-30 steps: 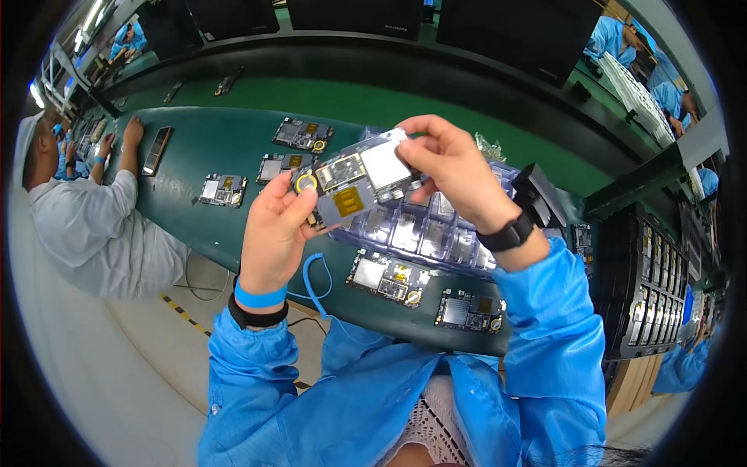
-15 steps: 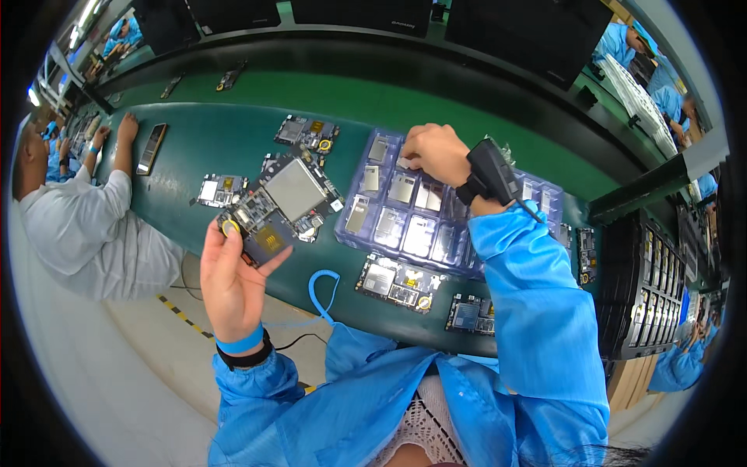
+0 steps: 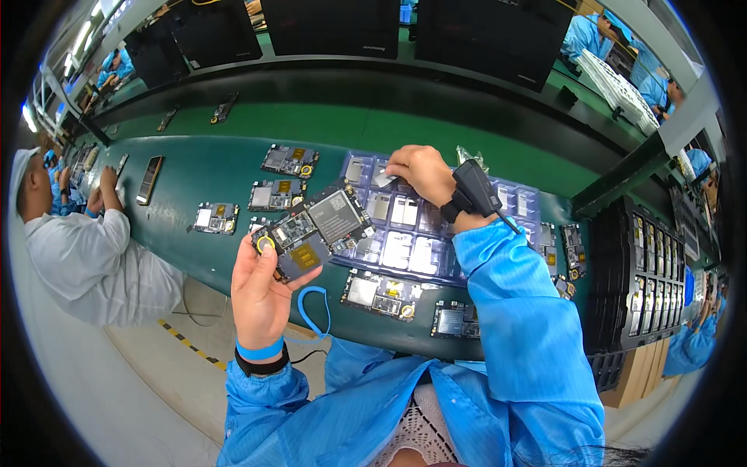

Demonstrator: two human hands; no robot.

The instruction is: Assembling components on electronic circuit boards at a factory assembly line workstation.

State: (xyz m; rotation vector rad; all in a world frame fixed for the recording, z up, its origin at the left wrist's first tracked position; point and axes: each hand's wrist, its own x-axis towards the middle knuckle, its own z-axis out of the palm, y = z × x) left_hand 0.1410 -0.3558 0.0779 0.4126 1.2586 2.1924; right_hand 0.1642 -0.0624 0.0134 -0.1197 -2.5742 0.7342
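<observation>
In the head view, we see the left hand (image 3: 264,300) gripping a circuit board (image 3: 311,236) by its near-left end, thumb beside the yellow ring and fingers beneath. The board is held up over the bench (image 3: 210,171), its long axis slanting from near left to far right. From our side, its free end overlaps the left side of the clear compartment tray (image 3: 443,274); we cannot tell how high above the bench it is.

The right hand (image 3: 424,170) pinches a small metal plate (image 3: 384,178) between thumb and fingertips, over the tray's far-left corner. We cannot tell whether the plate is fully clear of its compartment. The plate lies beyond the board's free end and slightly to its right, so the board's axis points roughly toward the tray rather than straight at the plate. The right hand is much nearer the plate; the left hand is nearest the bench's near edge.

A black device (image 3: 476,187) sits at the right wrist, hiding part of the tray. Toward the bench's near edge we find two more boards, the lighter one (image 3: 381,294) just beside the tray's near edge. A phone (image 3: 150,180) lies toward the bench's left end, and a black rack (image 3: 622,311) stands at the right.
</observation>
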